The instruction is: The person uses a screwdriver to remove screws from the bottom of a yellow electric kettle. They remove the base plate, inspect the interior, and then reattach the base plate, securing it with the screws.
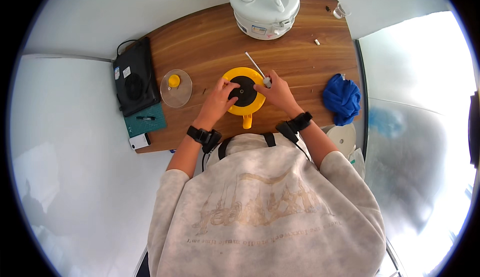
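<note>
A round yellow pot-like thing lies on the table in front of me, its short handle toward me. A black disc with a small hole at its middle fills its upturned face. Over the left rim curves my left hand, gripping the yellow thing, thumb and forefinger apart on the disc. At the right rim my right hand is closed on a screwdriver with a pale handle. The screwdriver's shaft points away to the far left, clear of the disc, and the right thumb reaches to the disc's edge.
A clear round dish holds a yellow cap and small parts. Left stands a black appliance by a green mat. A white rice cooker stands at the back, a blue cloth at right.
</note>
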Tool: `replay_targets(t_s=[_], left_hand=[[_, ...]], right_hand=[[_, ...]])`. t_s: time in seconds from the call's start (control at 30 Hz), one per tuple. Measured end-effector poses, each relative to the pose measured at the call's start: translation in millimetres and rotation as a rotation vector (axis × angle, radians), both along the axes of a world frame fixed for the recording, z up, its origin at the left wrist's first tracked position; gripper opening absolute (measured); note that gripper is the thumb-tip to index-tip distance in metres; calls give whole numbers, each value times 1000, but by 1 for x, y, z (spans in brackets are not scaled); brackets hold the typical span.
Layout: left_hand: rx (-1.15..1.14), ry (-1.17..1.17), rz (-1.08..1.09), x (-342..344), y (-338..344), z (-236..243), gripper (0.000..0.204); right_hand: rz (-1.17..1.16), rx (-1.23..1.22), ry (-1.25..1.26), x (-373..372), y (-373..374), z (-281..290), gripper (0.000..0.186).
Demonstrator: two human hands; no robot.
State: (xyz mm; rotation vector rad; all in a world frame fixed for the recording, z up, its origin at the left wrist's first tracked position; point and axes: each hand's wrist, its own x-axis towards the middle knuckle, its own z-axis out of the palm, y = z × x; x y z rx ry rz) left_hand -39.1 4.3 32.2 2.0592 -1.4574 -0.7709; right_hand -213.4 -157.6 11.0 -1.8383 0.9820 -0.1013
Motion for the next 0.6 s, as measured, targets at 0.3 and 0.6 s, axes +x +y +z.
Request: replay_targets(t_s=[0.3,0.6], left_hand=[[40,-195,224,6,24,-15,75],[173,311,311,15,29,-39,83]], right_hand=[[14,-140,137,16,13,-10,73],[60,-23,111,24,11,-2,64]])
